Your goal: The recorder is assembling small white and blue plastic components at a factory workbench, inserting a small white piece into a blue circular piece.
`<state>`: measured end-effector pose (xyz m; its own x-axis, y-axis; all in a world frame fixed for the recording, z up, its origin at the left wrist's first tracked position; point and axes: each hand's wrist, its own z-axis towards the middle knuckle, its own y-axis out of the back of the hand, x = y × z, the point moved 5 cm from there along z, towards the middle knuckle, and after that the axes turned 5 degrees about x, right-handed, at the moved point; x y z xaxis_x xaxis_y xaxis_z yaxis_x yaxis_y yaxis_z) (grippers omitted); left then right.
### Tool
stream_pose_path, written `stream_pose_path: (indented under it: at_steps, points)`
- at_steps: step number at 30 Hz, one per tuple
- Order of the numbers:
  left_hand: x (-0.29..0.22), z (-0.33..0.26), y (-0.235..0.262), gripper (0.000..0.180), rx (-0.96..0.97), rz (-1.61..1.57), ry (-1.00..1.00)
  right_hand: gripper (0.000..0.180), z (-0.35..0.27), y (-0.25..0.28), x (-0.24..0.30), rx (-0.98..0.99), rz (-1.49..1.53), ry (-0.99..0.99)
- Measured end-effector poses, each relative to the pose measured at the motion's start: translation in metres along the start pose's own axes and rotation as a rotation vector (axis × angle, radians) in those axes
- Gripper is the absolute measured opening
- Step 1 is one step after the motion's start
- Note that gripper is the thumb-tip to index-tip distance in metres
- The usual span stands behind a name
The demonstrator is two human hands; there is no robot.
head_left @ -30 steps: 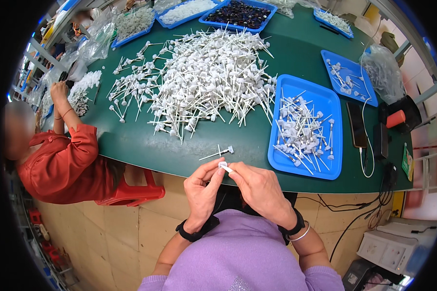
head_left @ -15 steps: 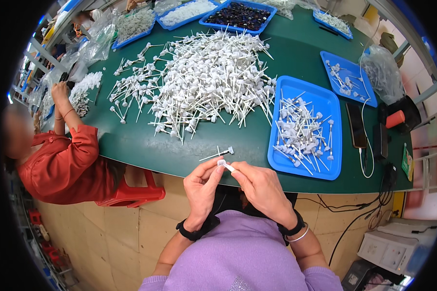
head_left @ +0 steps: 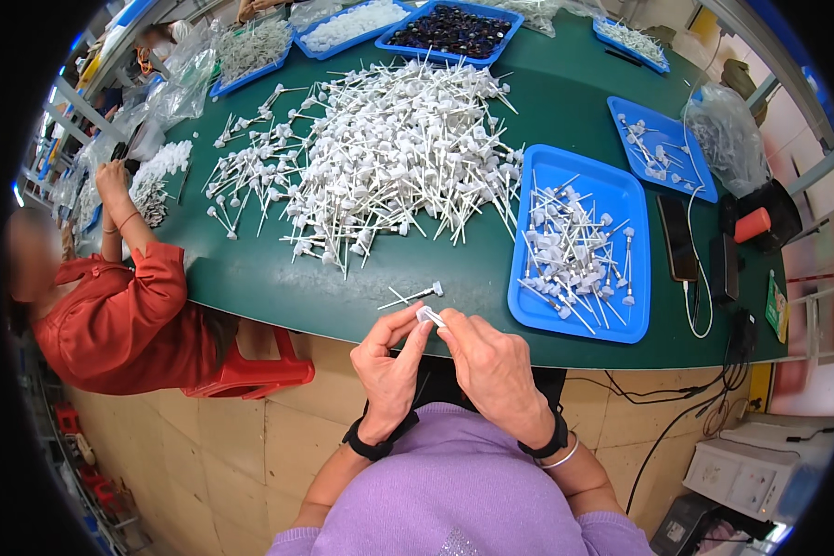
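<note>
Both hands work together at the near edge of the green worktop. The left hand and the right hand meet at their fingertips, and the fingers of both are closed on one small white plastic piece — pinched between them, just off the worktop edge. Whether a stem hangs from the piece cannot be told.

Just beyond the fingers, two white stemmed parts lie loose on the worktop, close together. Farther out from the fingers sits a large heap of white stemmed parts, too many to count, with a thinner scatter at its left.

To the right of the fingers, one blue tray holds a few dozen of the same parts. Well beyond it, a second blue tray holds about ten. Four more blue trays line the far edge — six in all.

Right of the near tray lies one dark phone with a white cable.

Far left of the fingers, one person in a red top sits on a red stool, hands at a small white pile.
</note>
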<state>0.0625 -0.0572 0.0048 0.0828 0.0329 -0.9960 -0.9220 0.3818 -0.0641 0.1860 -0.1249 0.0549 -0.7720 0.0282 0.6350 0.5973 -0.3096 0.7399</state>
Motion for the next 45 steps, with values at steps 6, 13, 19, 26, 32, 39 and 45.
stream_pose_path:
  at_steps: [6,13,19,26,32,39,45]
  points:
    - [0.002,0.0,0.001,0.025,0.0,-0.025,0.005,0.015,0.0,-0.001,0.0,-0.005,-0.007,0.011]
    - [0.003,0.002,0.001,0.024,0.053,-0.146,0.057,0.015,0.002,0.001,-0.004,-0.021,0.18,0.04]
    - [0.004,0.004,-0.001,0.02,0.128,-0.262,0.096,0.019,0.004,-0.009,-0.025,0.185,0.538,-0.16]
    - [0.006,0.004,-0.003,0.019,0.136,-0.312,0.121,0.024,0.005,-0.024,-0.043,0.397,0.897,-0.262]
    - [0.002,0.006,-0.002,0.019,0.106,-0.258,0.076,0.027,0.002,-0.032,-0.045,0.486,1.199,-0.385]
    - [0.007,0.01,0.0,0.015,0.078,-0.195,0.087,0.028,0.001,-0.02,-0.034,0.437,0.948,-0.382]
    - [0.011,0.012,0.001,0.015,0.076,-0.288,0.135,0.024,0.001,0.003,-0.024,0.282,0.652,-0.253]
